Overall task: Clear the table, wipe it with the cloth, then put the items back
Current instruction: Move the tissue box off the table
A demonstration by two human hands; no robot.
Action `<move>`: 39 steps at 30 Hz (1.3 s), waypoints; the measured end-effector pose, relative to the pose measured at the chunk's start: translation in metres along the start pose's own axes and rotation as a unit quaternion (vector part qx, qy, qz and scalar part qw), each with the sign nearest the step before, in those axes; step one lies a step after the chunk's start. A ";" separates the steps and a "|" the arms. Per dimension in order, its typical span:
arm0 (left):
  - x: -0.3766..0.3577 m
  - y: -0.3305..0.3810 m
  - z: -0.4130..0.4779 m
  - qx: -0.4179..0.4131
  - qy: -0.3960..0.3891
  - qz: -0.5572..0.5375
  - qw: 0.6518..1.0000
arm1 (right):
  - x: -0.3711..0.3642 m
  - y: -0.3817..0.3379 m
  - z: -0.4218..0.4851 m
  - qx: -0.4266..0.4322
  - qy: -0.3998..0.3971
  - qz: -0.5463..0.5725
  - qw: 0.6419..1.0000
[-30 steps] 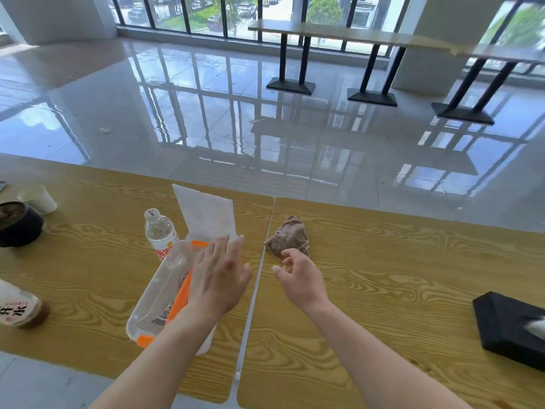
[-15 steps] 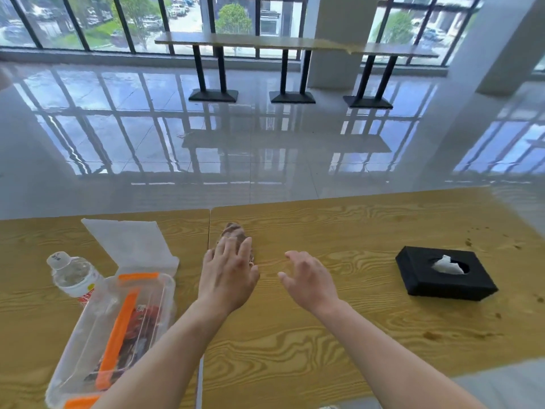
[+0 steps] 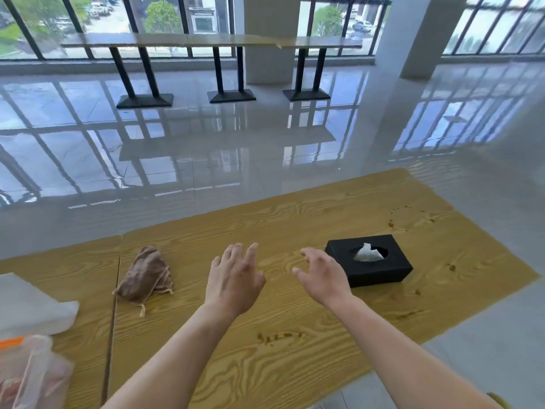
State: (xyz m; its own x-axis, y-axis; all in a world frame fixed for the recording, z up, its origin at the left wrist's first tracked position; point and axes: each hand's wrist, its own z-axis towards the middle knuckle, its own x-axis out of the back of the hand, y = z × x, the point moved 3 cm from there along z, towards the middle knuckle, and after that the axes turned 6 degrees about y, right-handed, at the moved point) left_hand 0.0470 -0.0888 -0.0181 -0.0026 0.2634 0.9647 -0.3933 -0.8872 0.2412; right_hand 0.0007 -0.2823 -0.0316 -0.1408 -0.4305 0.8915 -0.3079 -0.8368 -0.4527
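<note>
**Fingers (image 3: 236, 256) spread, nothing held: remove the black rectangular tissue box (image 3: 379, 276) first**

The fingers of the left hand (image 3: 234, 281) and the right hand (image 3: 324, 278) are spread and relaxed, and they grip nothing. Both hands are held above the wood-grain table (image 3: 295, 373). The black rectangular tissue box stands near the table's right edge, just beyond the right hand. The brown crumpled cloth (image 3: 146, 276) lies towards the far edge, beside the seam at the table's left.

The step in hand is probably clearing.

1. Grip the box across its short sides with the right hand. It looks light and rigid, so a moderate grip should be enough.
2. Lift it straight up. Do not drag it through the dried brown stains (image 3: 280, 338) near the front edge.
3. Keep clear of the white tissue in the top opening.
4. Leave the cloth within reach of the left hand for wiping.
</note>
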 end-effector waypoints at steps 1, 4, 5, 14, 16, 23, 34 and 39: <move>-0.007 0.013 0.008 0.002 -0.005 -0.007 1.000 | 0.007 0.014 0.007 -0.003 0.000 -0.001 1.000; -0.028 0.052 0.031 0.011 -0.025 -0.036 0.999 | 0.025 0.056 0.029 -0.012 0.002 0.000 1.000; -0.035 0.064 0.038 0.016 -0.034 -0.048 0.998 | 0.031 0.070 0.036 -0.017 0.004 0.002 1.000; -0.089 0.146 0.079 0.063 -0.091 -0.120 0.987 | 0.064 0.180 0.090 -0.079 0.015 -0.002 0.997; -0.100 0.157 0.085 0.081 -0.106 -0.134 0.982 | 0.065 0.195 0.099 -0.086 0.018 -0.018 0.996; -0.127 0.180 0.107 0.176 -0.152 -0.216 0.948 | 0.056 0.231 0.115 -0.130 0.006 -0.073 0.989; -0.165 0.188 0.112 0.246 -0.182 -0.258 0.917 | 0.030 0.271 0.124 -0.250 -0.054 0.017 0.967; -0.168 0.190 0.111 0.263 -0.158 -0.300 0.903 | 0.027 0.270 0.128 -0.236 -0.049 -0.012 0.970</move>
State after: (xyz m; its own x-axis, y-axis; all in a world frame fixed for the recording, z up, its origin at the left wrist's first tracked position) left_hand 0.0749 -0.3437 -0.1227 0.3604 0.7087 0.6065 0.2541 -0.7002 0.6672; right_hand 0.0339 -0.5632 -0.1320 -0.0452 -0.4623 0.8856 -0.7105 -0.6082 -0.3538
